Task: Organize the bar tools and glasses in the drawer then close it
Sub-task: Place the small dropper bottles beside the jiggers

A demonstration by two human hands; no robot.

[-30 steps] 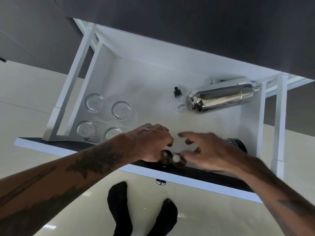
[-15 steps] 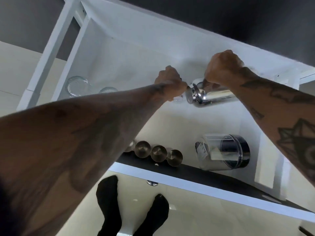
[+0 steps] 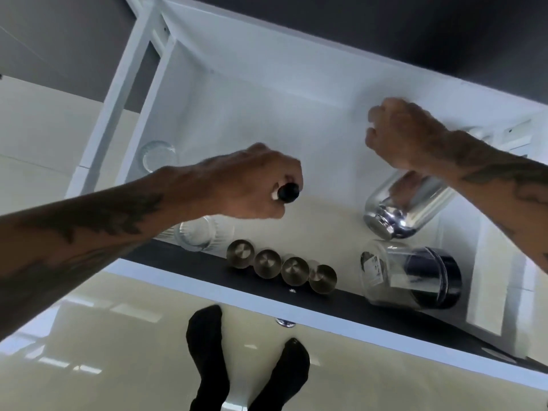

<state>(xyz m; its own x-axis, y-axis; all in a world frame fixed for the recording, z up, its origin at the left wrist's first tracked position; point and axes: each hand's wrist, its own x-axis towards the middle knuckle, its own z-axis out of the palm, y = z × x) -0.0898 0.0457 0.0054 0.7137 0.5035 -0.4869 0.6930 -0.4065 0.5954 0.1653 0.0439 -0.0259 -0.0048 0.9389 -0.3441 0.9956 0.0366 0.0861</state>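
Observation:
The white drawer (image 3: 267, 120) stands pulled open below me. My left hand (image 3: 246, 185) is closed around a small dropper bottle (image 3: 287, 192), whose black cap pokes out of the fist over the drawer's middle. My right hand (image 3: 406, 134) grips the chrome cocktail shaker (image 3: 406, 209) near its top and holds it tilted above the right side of the drawer. Several small steel cups (image 3: 281, 266) stand in a row along the front wall. Clear glasses show at the left (image 3: 158, 155) and under my left forearm (image 3: 204, 232).
A clear glass jar with a dark lid (image 3: 415, 277) lies on its side at the drawer's front right. The dark drawer front (image 3: 341, 295) with a metal knob (image 3: 285, 322) faces me. My feet in black socks (image 3: 246, 360) stand on the glossy cream floor.
Both hands left the steel cups and went to the back of the drawer. The left hand took the dropper bottle and the right took the shaker; both are now lifted and drawn forward.

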